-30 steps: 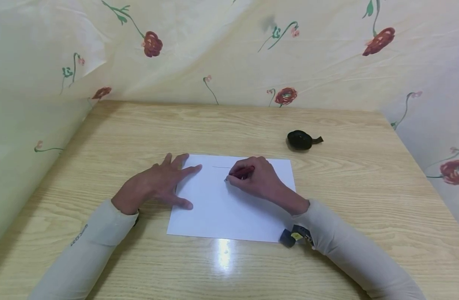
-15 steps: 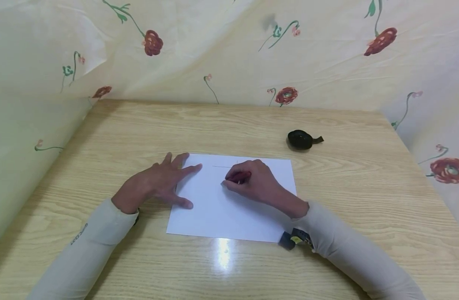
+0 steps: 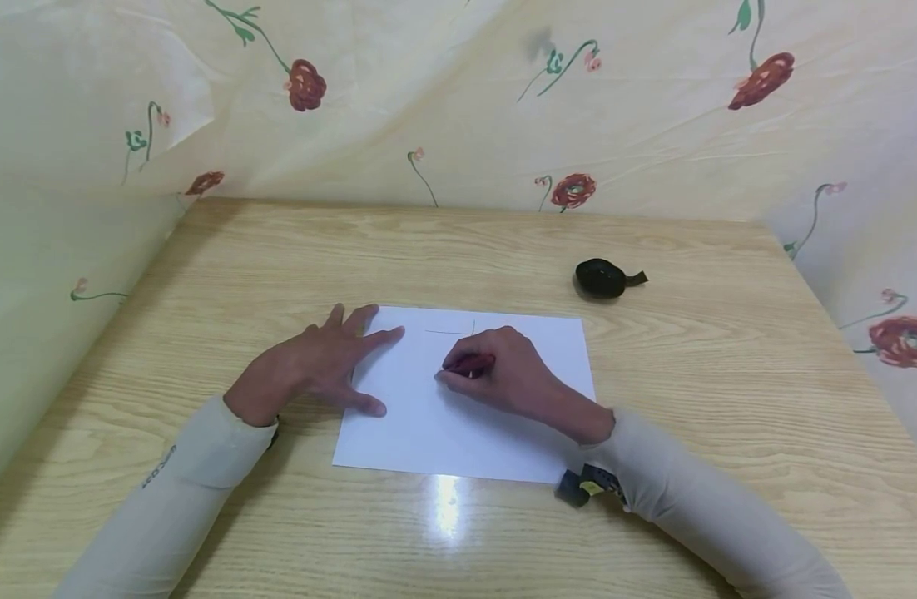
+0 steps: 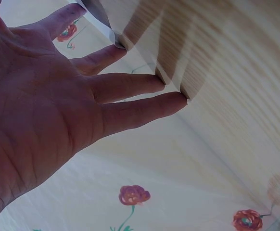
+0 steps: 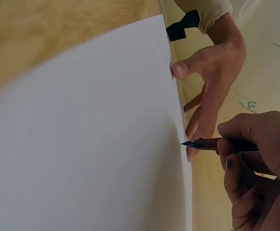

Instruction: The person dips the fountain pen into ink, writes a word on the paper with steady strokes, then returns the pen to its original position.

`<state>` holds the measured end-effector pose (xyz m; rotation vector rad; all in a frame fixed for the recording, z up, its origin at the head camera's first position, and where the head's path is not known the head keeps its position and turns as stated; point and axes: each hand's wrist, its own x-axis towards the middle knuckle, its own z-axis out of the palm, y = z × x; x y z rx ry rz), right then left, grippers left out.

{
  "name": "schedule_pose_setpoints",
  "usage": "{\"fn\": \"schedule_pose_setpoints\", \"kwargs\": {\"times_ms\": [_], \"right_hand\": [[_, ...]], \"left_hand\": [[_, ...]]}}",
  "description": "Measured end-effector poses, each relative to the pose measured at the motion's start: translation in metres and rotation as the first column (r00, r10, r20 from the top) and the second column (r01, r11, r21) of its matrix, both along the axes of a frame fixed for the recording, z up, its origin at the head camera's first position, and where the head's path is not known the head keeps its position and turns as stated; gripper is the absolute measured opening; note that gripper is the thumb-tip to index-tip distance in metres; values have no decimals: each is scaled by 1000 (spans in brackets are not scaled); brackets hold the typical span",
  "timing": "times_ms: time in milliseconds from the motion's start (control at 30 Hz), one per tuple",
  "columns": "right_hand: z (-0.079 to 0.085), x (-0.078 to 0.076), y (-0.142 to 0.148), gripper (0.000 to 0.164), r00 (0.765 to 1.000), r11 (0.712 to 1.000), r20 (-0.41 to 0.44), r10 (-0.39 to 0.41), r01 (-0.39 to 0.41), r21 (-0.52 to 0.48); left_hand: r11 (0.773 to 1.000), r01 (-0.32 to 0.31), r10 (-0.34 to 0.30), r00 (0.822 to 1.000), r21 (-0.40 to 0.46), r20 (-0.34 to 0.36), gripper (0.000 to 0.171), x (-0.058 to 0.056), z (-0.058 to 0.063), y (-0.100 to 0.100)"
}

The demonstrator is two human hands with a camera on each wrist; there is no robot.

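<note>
A white sheet of paper lies on the wooden table, with a thin horizontal line and a short upright line near its top. My right hand pinches a dark red fountain pen between thumb and fingers. In the right wrist view the nib of the fountain pen points at the paper, its tip right at the surface. My left hand is spread at the paper's left edge, thumb and a finger on the sheet, other fingertips at its upper left corner. The left wrist view shows the left palm with straight fingers.
A small black dish-like object with a short tail stands behind the paper, to the right. The wooden table meets flower-patterned cloth at the back and sides. A dark wrist device hangs under the right cuff, over the paper's lower right corner.
My right hand has slid with the fountain pen down and slightly left across the paper, uncovering a short upright line that crosses the horizontal one. My left hand has stayed put.
</note>
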<state>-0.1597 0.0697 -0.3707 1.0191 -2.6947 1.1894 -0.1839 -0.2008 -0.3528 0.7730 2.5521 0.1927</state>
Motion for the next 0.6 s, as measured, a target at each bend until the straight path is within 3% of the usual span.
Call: {"fn": "schedule_pose_setpoints", "kwargs": {"times_ms": [267, 600], "right_hand": [[-3, 9, -8, 4, 999, 999, -37, 40, -41, -10], [-4, 19, -15, 3, 993, 993, -5, 120, -120, -8]], "left_hand": [[1000, 0, 0, 1000, -8, -2, 108, 0, -1, 0], [1000, 5, -5, 1000, -21, -12, 108, 0, -3, -1]]}}
